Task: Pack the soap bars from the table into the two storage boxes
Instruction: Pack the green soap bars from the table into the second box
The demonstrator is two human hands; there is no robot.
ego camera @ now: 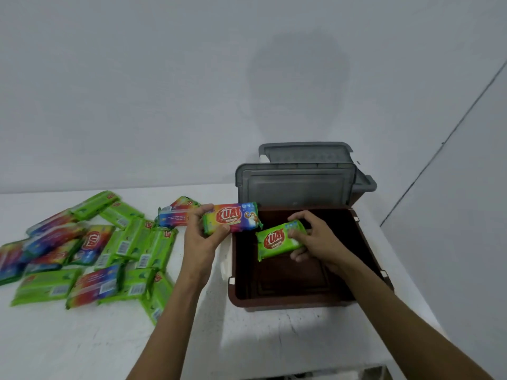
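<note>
A brown storage box [274, 300] stands open on the white table, its grey lid [295, 185] tilted up behind it. A second grey-lidded box [365, 185] shows partly behind the first. My right hand [315, 239] grips a green soap bar [277, 239] inside the brown box, above its floor. My left hand [201, 234] holds a rainbow-coloured soap bar [236, 216] over the box's left rim. Several more green and rainbow soap bars [90, 250] lie in a heap on the table to the left. One more rainbow bar [175, 213] lies just behind my left hand.
The white table [82, 346] runs to a pale wall behind. Its right edge lies just past the boxes, and the near edge shows at the bottom right.
</note>
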